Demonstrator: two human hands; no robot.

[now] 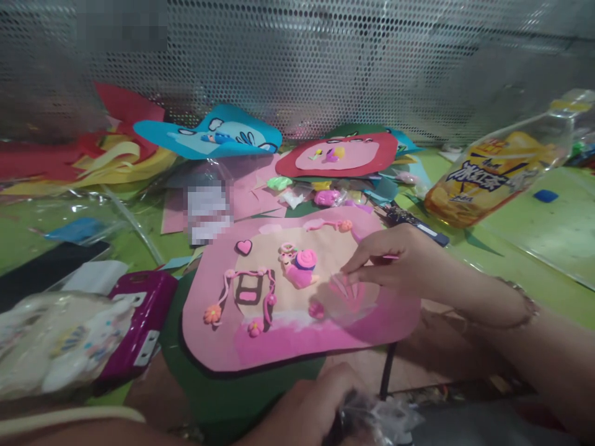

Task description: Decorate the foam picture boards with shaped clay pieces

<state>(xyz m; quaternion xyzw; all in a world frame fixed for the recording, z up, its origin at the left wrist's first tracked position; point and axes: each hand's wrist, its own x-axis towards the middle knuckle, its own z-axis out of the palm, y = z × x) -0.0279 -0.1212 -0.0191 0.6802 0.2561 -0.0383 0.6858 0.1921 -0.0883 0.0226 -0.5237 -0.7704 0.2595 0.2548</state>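
A pink craft board (297,334) lies in front of me with clay shapes stuck on it: a heart, flowers, a swing-like frame and a small pink figure with a hat (301,267). My right hand (395,260) reaches in from the right, fingers pinched on a thin pink stick-like tool (388,256), fingertips just right of the figure. My left hand (311,409) rests low at the bottom edge, curled around crinkled clear plastic wrap (376,418).
A tilted bottle with a yellow label (493,176) stands at the right. Coloured paper cutouts (214,133) and a red-and-pink board (341,155) lie behind, before a perforated metal wall. A magenta case (139,322) and a plastic bag (56,341) sit left. The table is green.
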